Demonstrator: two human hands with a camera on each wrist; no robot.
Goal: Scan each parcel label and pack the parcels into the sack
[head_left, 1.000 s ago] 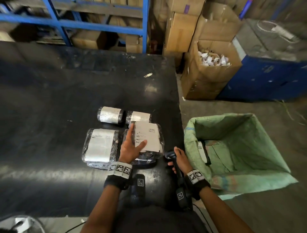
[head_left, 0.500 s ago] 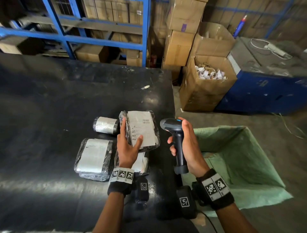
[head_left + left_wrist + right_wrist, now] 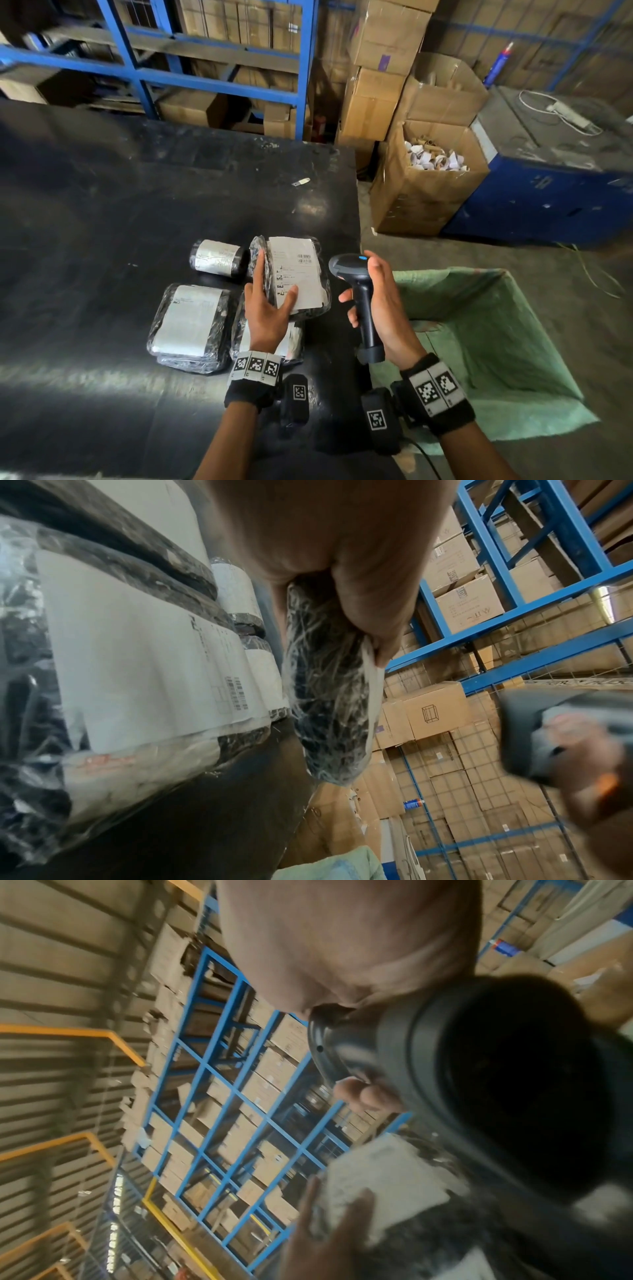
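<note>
My left hand (image 3: 270, 301) holds a flat plastic-wrapped parcel (image 3: 298, 274) tilted up above the black table (image 3: 102, 222), thumb on its white label, fingers along its left edge. The left wrist view shows this parcel (image 3: 329, 696) edge-on in my left hand (image 3: 342, 561). To its right my right hand (image 3: 376, 301) grips a black handheld scanner (image 3: 356, 287), its head level with the label. A small roll parcel (image 3: 217, 257), a flat parcel (image 3: 191, 318) and another parcel (image 3: 291, 342) partly under my left wrist lie on the table. The green sack (image 3: 486, 342) stands open on the floor at the right.
An open cardboard box (image 3: 424, 192) of paper scraps and a blue cabinet (image 3: 548, 192) stand behind the sack. Blue shelving (image 3: 219, 75) with cartons lines the far side of the table. A small scrap (image 3: 300, 182) lies on the table near its back right.
My left hand has lifted the flat parcel off the table and tilted its label up. My right hand has raised the scanner from the table edge up beside the label.
</note>
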